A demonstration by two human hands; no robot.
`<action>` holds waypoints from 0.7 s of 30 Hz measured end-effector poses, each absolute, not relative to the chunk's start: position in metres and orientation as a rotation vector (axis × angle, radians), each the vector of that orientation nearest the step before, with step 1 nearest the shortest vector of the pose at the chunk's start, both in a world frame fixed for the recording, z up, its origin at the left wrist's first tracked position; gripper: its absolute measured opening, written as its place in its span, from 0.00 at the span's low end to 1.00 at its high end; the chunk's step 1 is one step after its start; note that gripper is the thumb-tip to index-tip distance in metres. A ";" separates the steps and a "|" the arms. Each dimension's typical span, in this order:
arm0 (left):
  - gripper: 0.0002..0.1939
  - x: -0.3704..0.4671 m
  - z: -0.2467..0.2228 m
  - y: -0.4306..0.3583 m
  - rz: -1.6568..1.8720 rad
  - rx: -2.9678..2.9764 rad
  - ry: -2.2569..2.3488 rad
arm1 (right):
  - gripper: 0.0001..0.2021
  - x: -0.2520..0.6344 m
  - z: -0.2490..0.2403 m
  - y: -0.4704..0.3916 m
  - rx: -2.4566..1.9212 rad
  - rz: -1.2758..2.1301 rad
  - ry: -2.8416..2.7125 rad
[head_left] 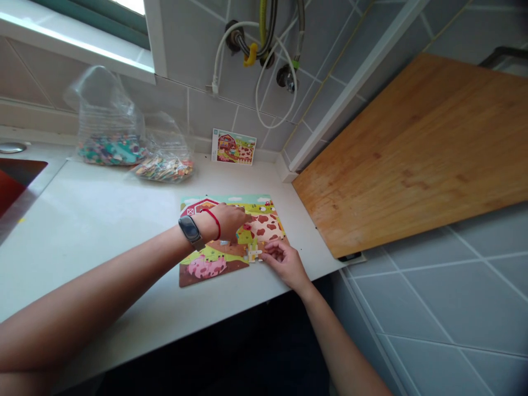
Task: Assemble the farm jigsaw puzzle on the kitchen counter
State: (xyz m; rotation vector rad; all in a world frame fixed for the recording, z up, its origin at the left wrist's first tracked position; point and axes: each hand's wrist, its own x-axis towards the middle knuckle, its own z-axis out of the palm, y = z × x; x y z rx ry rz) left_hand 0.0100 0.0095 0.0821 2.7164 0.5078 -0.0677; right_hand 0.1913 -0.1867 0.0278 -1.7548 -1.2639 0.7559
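A mostly joined jigsaw puzzle of a farm scene lies flat on the white counter, with a pink pig, a brown-spotted cow and a red barn. My left hand, with a watch and a red string at its wrist, rests over the puzzle's middle, fingers reaching toward the cow. At the lower right edge, my right hand has thumb and fingers bent together at a puzzle piece showing a pale fence. The lower right corner of the picture shows bare counter. My left hand hides part of the barn.
A picture card of the same farm leans against the tiled wall. Two clear bags of loose pieces, a larger bag and a smaller bag, stand at the back left. A wooden board leans at right; a sink is far left.
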 end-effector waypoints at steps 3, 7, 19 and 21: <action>0.26 0.015 0.085 0.001 -0.062 2.727 0.399 | 0.15 0.190 0.025 -0.189 -1.760 0.748 -1.231; 0.19 0.021 0.088 -0.006 -0.020 2.690 0.376 | 0.14 0.190 0.019 -0.192 -1.710 0.720 -1.154; 0.21 0.023 0.088 -0.008 -0.101 2.717 0.401 | 0.11 0.195 0.044 -0.179 -1.753 0.793 -1.417; 0.18 0.022 0.085 -0.006 -0.106 2.728 0.430 | 0.10 0.192 0.045 -0.173 -1.761 0.804 -1.423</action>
